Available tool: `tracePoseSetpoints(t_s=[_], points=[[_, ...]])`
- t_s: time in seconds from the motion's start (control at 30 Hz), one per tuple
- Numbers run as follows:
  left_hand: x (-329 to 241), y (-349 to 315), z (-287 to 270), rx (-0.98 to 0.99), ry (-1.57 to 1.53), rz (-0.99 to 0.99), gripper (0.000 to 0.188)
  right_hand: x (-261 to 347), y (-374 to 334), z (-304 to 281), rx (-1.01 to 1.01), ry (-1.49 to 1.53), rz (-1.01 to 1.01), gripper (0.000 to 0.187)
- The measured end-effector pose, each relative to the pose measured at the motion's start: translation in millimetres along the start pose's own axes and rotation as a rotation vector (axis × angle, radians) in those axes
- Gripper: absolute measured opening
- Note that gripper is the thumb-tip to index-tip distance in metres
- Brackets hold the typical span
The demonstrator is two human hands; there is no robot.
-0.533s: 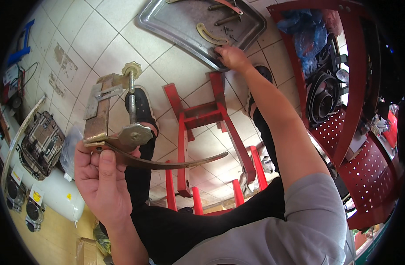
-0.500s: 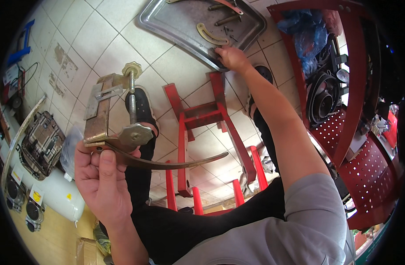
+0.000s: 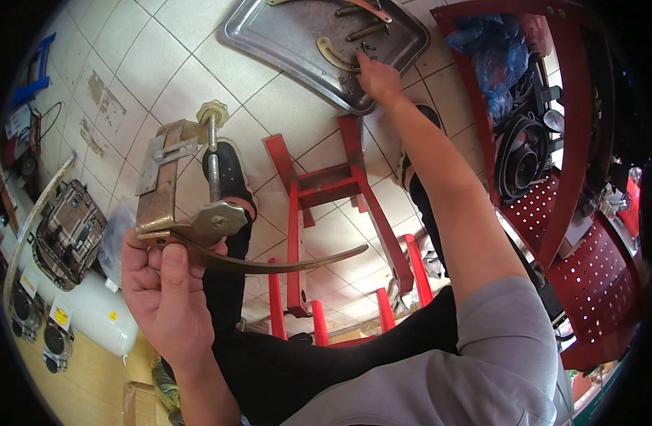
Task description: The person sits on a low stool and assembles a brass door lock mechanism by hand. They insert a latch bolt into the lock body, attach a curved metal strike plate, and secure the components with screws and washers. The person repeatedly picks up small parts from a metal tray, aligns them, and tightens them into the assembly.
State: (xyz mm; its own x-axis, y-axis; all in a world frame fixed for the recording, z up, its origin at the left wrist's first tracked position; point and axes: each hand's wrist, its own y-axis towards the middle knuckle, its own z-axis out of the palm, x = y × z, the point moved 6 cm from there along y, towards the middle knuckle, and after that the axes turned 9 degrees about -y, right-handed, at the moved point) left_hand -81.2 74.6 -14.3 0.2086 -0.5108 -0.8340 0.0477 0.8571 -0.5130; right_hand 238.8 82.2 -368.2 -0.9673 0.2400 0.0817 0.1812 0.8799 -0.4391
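Metal bracket [image 3: 165,202] was clamped in the left hand [image 3: 168,302]; the right hand [image 3: 379,79], well apart, was beside small screws [image 3: 367,47] in the tray [image 3: 290,42], its grip indeterminable.

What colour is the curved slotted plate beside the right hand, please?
The curved slotted plate is brassy yellow, in the head view.

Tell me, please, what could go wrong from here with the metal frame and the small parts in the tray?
The left hand grips the metal frame near one end only, so it might tip or slip. The right hand reaches among small loose parts in the tray, so some could be pushed aside or mixed up.
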Motion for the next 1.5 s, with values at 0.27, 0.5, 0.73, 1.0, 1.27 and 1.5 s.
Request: tracePoseSetpoints(t_s=[0.27, 0.5, 0.73, 1.0, 1.27, 1.5], points=[[1.0, -0.6, 0.8, -0.021, 0.016, -0.011, 0.024, 10.6, 14.3, -21.5, -0.182, -0.068, -0.303, 0.018], [2.1, 0.4, -0.4, -0.011, 0.024, -0.007, 0.023, 57.0, 44.1, -28.5, 0.024, 0.033, -0.253, 0.026], [0.6, -1.1, 1.2, -0.044, 0.049, -0.005, 0.022, 101.2, 39.4, -10.9, 0.06, -0.136, -0.181, 0.028], [-0.9, 1.5, 2.4, -0.022, 0.043, -0.011, 0.023, 9.6, 30.6, 14.2, -0.135, 1.047, 0.19, 0.033], [1.9, 1.0, 0.7, -0.024, 0.039, -0.017, 0.024, -32.0, 7.5, 10.2, 0.146, 1.911, 0.306, 0.023], [-5.2, -6.0, 5.4, 0.047, -0.012, 0.023, 0.025, -8.9, -1.7, -31.3, 0.266, 1.837, 0.219, 0.024]])
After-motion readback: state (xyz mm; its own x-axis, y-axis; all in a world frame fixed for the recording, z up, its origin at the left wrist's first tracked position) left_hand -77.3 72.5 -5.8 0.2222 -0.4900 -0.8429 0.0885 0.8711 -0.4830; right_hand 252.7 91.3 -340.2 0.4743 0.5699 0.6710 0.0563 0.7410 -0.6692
